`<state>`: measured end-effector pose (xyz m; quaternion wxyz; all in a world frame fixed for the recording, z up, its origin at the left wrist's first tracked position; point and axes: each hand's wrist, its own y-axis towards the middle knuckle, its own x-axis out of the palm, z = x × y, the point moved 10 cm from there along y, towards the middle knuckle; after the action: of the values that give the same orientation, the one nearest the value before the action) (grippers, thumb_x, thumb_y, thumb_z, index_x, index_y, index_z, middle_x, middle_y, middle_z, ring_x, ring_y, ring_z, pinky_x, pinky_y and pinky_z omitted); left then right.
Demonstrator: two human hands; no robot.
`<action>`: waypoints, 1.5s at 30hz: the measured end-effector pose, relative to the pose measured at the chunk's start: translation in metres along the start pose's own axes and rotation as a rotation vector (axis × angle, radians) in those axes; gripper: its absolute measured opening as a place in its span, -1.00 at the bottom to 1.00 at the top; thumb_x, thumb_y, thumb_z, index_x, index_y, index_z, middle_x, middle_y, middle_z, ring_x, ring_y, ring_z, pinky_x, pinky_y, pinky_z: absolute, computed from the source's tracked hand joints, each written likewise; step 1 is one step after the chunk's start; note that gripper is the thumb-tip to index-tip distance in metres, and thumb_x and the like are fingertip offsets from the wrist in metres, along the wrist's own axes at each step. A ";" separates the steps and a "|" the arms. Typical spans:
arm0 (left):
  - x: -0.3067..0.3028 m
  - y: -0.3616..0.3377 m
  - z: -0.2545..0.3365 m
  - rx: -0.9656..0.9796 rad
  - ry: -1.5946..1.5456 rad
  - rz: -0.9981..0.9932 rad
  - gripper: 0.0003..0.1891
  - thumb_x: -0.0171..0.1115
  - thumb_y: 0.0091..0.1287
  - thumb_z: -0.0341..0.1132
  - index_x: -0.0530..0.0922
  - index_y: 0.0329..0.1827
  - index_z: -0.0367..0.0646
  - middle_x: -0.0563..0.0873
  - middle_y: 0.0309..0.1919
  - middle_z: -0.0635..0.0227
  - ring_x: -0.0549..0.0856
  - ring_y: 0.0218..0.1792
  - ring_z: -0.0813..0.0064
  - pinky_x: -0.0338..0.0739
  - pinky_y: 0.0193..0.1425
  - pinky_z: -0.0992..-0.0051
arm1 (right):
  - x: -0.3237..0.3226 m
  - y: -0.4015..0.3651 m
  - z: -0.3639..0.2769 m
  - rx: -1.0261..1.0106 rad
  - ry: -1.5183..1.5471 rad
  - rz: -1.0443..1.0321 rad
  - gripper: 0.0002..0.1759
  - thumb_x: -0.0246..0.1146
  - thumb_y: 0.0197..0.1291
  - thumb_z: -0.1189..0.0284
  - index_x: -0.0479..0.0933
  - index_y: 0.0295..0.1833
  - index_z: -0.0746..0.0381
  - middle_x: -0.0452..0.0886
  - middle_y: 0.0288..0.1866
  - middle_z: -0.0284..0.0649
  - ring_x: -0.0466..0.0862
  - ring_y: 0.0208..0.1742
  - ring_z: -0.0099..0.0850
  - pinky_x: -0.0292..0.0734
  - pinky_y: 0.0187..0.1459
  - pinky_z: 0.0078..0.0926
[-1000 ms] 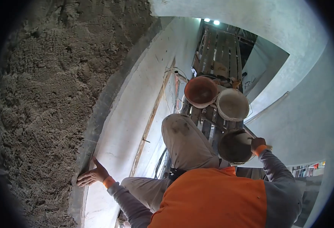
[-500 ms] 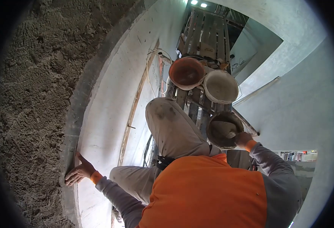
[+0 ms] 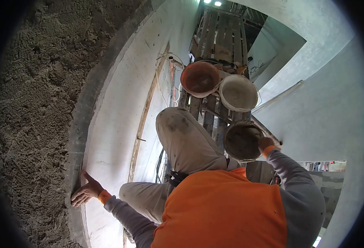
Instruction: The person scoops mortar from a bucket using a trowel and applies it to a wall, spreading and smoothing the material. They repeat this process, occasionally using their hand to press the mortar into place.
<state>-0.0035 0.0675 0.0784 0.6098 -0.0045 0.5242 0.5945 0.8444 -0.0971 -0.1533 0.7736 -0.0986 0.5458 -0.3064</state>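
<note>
Down the whole left side, a rough grey-brown mortar surface (image 3: 37, 120), pitted and ridged. Opposite, a smooth pale wall (image 3: 326, 115), curving toward the bottom. At bottom centre, an orange top (image 3: 219, 211) with grey sleeves. Between mortar and legs, a white wall (image 3: 115, 120), bordered on the mortar side by a smooth grey strip (image 3: 80, 128). Beside the top, light, stained trousers (image 3: 186, 136), with one knee bent up and forward, the other out toward the white wall. Beyond the knees, a walkway of wooden planks (image 3: 226, 31), narrowing toward the far end.

Over the planks, three buckets: a reddish bucket (image 3: 200, 78) and a whitish bucket (image 3: 237, 93) side by side, and nearer the body a dark bucket (image 3: 242, 142) — open side up, grey material inside, just right of the raised knee.

Left hand (image 3: 88, 192) against the grey strip, fingers extended and slightly spread, thumb held well apart. Right hand (image 3: 266, 144) at the right rim of the dark bucket, fingers bent inward over it; impossible to tell what, if anything, is pinched. Smallest, at the far top, two bright lamps (image 3: 218, 3).
</note>
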 end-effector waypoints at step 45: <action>-0.003 0.001 0.002 0.042 -0.021 0.057 0.52 0.03 -0.14 0.66 -0.55 0.38 -0.51 -0.52 0.37 -0.44 -0.50 0.40 -0.40 -0.30 0.27 -0.45 | 0.012 -0.103 -0.034 0.273 1.586 -0.257 -0.84 0.07 0.18 0.46 0.38 -0.45 0.25 0.33 -0.65 -0.32 0.34 -0.75 -0.53 0.26 -0.74 -0.52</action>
<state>-0.0020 0.0673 0.0820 0.5979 0.0293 0.5300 0.6007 0.7788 -0.1797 -0.1252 0.1213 0.1810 0.8736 -0.4352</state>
